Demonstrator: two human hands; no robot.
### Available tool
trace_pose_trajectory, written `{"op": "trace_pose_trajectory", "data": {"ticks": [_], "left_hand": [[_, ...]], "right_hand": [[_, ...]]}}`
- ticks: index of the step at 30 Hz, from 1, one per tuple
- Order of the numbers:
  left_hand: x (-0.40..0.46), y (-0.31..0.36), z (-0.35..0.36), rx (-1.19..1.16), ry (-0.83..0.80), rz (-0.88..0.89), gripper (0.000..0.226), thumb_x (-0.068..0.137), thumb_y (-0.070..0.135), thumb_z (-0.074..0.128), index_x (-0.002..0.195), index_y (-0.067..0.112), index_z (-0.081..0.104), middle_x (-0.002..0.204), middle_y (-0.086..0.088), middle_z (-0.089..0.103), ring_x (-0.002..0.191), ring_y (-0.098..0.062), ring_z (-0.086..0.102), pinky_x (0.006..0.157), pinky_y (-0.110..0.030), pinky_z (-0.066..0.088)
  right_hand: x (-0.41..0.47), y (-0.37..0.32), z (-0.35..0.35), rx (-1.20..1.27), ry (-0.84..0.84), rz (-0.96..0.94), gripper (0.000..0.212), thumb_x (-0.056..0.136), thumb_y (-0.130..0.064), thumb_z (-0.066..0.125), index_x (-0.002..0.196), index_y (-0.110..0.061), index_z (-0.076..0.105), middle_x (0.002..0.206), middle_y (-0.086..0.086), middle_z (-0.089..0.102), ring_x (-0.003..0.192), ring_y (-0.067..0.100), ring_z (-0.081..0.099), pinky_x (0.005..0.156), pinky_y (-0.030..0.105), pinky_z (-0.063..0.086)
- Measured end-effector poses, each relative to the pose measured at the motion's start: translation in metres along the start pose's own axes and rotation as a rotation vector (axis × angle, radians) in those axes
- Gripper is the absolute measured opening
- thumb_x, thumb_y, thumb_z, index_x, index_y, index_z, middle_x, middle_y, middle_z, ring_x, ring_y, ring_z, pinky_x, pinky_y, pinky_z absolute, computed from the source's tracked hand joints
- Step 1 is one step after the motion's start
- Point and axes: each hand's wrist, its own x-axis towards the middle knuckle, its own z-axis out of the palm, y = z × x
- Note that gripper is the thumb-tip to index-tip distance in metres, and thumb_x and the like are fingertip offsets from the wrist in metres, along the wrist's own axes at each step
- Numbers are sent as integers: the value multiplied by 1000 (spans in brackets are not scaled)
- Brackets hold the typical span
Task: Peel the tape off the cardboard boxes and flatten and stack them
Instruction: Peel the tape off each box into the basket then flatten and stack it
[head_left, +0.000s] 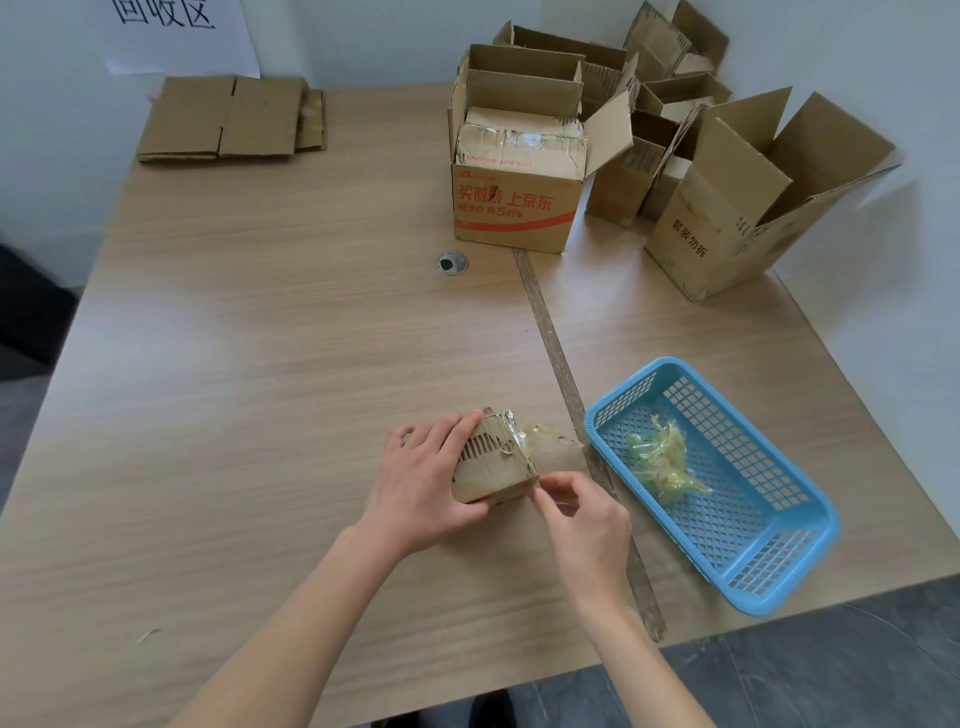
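1 head cam, looks fwd & down over table, hands near, boxes at far edge

Two bare forearms in view, no sleeves. Left hand and right hand: no gloves, rings, watch or wristbands visible.

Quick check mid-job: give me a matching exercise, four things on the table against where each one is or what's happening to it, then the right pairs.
Things:
1. small box
2. tape wad
3. flattened cardboard
4. red-printed box

States:
A. far left corner, lying flat
B. held down by the left hand while the right hand peels tape
C. inside the blue basket
D. standing upright, flaps open

Pairs: 1-B, 2-C, 3-A, 4-D
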Motion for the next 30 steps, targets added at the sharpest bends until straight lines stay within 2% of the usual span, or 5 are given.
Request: {"op": "trace_pose_trajectory", "data": {"ticks": [13,17,22,25,30], "left_hand": [[1,-4,-1,-2,4,21,101,66,72,59,153,25,40,140,9,55,123,-16,54,109,-43,36],[2,-6,-2,9,-35,49,102,65,71,57,155,26,37,140,10,53,125,-17,54,111,-43,35],[5,-6,-4,38,-121,100,103,71,74,53,160,29,26,146,11,46,132,-16,48,116,-41,28],[6,-7,-5,43,-142,113,104,73,73,55,161,29,23,147,11,45,134,-15,46,117,-41,26],[7,-7,-3,25,-122,113,104,71,69,61,160,28,26,146,10,47,132,-16,48,115,-41,29]], "right_hand": [[9,6,-5,-125,-97,-342,22,82,0,79,84,-13,62,80,-5,68,71,9,67,66,24,54],[31,9,-26,-142,-283,-323,20,86,-5,74,79,-11,57,75,-1,69,71,15,69,66,39,58],[69,-9,-45,-109,-193,-351,20,79,-3,80,75,-13,64,71,-10,70,70,4,68,65,23,57],[84,-24,-37,-118,-193,-267,15,78,-10,78,73,-16,65,68,-12,69,65,3,67,66,30,57],[85,-33,-17,-50,-148,-107,8,79,-17,79,75,-21,73,67,-13,71,65,-2,68,69,24,58]]}}
